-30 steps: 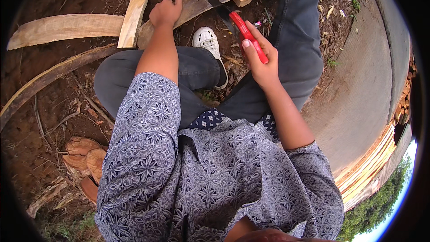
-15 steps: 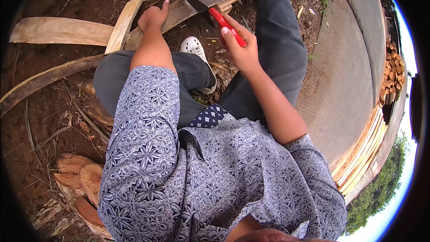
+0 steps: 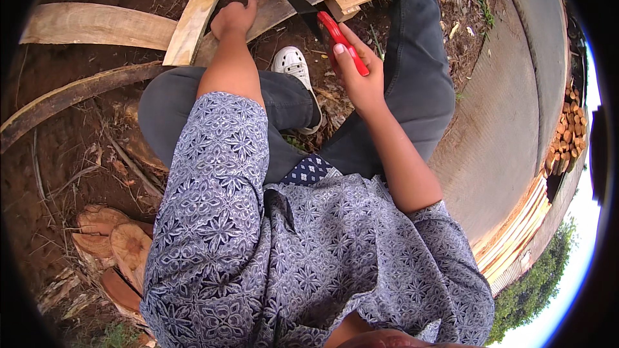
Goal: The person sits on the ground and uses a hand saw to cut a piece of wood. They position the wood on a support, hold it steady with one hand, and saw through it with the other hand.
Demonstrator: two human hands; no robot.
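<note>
My right hand (image 3: pixel 358 71) is closed around the red handle of a handsaw (image 3: pixel 343 42). Its dark, tapering blade points up and to the left, over a long, dark-faced wooden plank (image 3: pixel 274 11). On that plank's far edge rests my left hand (image 3: pixel 233 19), fingers curled down and thumb sticking out; the fingertips are hidden. Just left of this hand, a short pale board (image 3: pixel 195 22) lies across the plank's end. Whether the blade touches the wood, I cannot tell.
A broad pale slab (image 3: pixel 100 24) and a curved bark-edged strip (image 3: pixel 71 95) lie on the soil at left. Cut log pieces (image 3: pixel 129 245) sit at lower left. My white shoes (image 3: pixel 293 67) are near the plank. Stacked round wood (image 3: pixel 569 132) stands at far right.
The view has shifted, so the boards and both hands appear slightly farther right. The saw stays in my right hand, and my left hand keeps its place on the plank.
</note>
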